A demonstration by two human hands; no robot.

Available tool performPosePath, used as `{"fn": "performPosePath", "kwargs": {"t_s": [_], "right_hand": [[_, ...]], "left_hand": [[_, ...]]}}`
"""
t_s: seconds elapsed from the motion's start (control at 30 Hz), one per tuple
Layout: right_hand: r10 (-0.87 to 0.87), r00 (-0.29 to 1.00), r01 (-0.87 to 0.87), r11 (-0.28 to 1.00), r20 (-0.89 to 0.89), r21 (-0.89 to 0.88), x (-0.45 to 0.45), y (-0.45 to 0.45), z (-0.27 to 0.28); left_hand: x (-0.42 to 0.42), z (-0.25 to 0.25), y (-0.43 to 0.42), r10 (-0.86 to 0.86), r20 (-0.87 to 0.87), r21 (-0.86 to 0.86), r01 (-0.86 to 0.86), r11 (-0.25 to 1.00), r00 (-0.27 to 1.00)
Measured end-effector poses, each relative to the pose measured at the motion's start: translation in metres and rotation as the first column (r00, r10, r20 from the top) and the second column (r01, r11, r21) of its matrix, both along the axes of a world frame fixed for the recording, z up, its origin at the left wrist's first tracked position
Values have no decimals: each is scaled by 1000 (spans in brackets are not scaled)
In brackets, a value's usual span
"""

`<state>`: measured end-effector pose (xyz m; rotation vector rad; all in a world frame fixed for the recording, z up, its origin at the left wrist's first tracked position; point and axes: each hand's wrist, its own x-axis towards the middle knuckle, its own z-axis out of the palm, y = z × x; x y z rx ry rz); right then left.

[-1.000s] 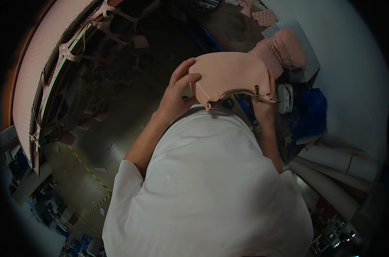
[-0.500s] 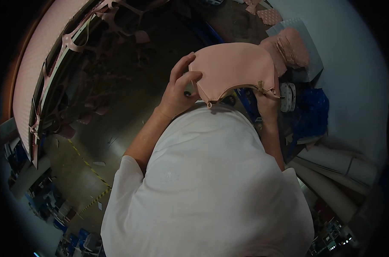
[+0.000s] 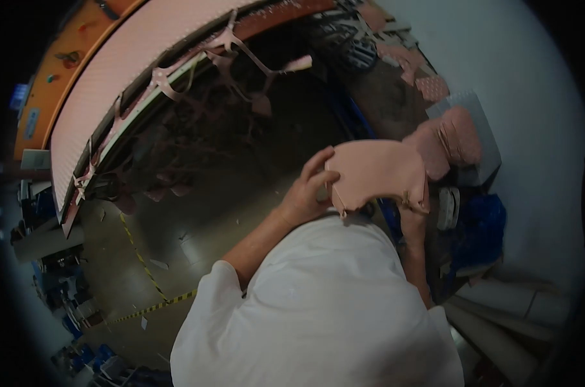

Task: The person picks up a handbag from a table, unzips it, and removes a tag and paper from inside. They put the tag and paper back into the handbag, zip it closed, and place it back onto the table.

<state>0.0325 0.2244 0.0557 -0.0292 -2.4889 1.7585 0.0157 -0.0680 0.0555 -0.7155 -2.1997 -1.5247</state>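
In front of my white shirt I hold a pink half-moon zip bag point(image 3: 379, 169) with both hands. Its smooth flat side faces up, and the curved zipped edge is toward me, with small metal fittings at both corners. My left hand point(image 3: 308, 190) grips the left edge, fingers on the upper face. At the opposite corner my right hand point(image 3: 413, 219) grips the bag from below; its fingers are mostly hidden behind it.
A long table to the left carries pink dotted sheet point(image 3: 121, 97); cut-out scraps point(image 3: 163, 84) hang off its edge. Stacked pink pieces point(image 3: 460, 135) lie on a grey board at right, near a blue plastic bag point(image 3: 482, 226) and material rolls point(image 3: 498, 322). Yellow-black tape point(image 3: 141, 255) marks the floor.
The view has shifted, so the bag and both hands appear lower and farther right, and more of the table shows. Both hands keep their hold on the bag.
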Motion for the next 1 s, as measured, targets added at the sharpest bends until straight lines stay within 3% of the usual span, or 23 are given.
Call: {"fn": "performPosePath", "kwargs": {"t_s": [0.03,0.1,0.2,0.3,0.4,0.5,0.63,0.8,1.0], "right_hand": [[-14,999,14,1000,-31,13,-3,-5,3],[-54,996,43,988,-73,-146,-6,-16,6],[-66,993,63,998,-97,-32,-5,-14,4],[-6,1000,5,998,14,69,1,-1,-2],[-27,1000,27,999,-8,-33,0,-6,3],[-18,999,16,999,-35,-44,0,-9,5],[1,998,0,1000,55,-20,1,-2,-1],[-64,994,60,997,-86,-47,-1,-14,3],[-7,999,17,981,-52,191,4,-1,-11]], "left_hand": [[-3,-1,-1,4,-24,-14,-5,1000,1000],[-1,1,-3,-22,35,-8,23,1000,999],[0,0,-2,-39,61,-7,40,999,997],[-2,3,-2,-28,26,-30,29,999,999],[-2,5,-1,-11,6,-42,11,999,1000],[-1,2,-1,-1,21,-42,2,999,1000],[0,1,-1,18,23,-45,-17,999,1000],[0,1,-1,19,2,-48,-19,999,1000],[0,-1,0,19,7,-62,-19,998,1000]]}}
